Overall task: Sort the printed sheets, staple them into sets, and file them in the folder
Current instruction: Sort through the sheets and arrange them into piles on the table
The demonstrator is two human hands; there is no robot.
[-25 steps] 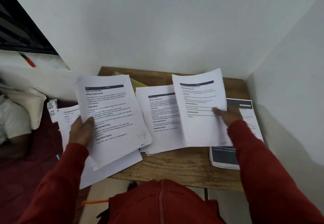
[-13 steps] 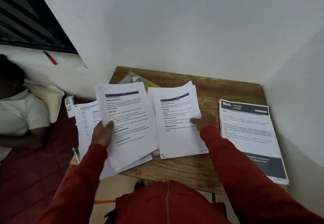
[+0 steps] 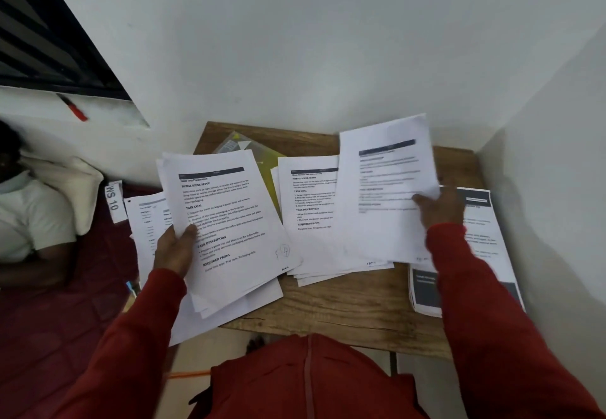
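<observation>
Gripping a fanned bundle of printed sheets (image 3: 223,222) at its left edge, my left hand (image 3: 175,249) had its thumb curled over the top page and its fingers hidden underneath. That top page was white with a dark header band, bold headings reading INITIAL SCENE SETUP, TASK GOAL, TASK DESCRIPTION and REQUIRED PROPS, and a pen mark circled near its lower right corner. The bundle hung over the left end of the wooden table (image 3: 344,307), several loose edges splaying out below it.

My right hand (image 3: 441,207) pinched a single sheet (image 3: 383,195) by its right edge, thumb on the printed face; the page was lifted and blurred, its dark header bar just legible. Under it, on the middle of the table, I saw a loose pile (image 3: 311,218) of similar pages, untidily squared, its top sheet showing the same kind of headings. Further right, beside my red sleeve (image 3: 485,304), lay a thicker stack (image 3: 485,241) with dark bands at its top and bottom. A yellow-green folder (image 3: 262,159) lay at the back of the table, partly covered by the held bundle. More sheets (image 3: 147,218) lay lower, left of the table, next to a tag (image 3: 113,200) marked WS 10.
</observation>
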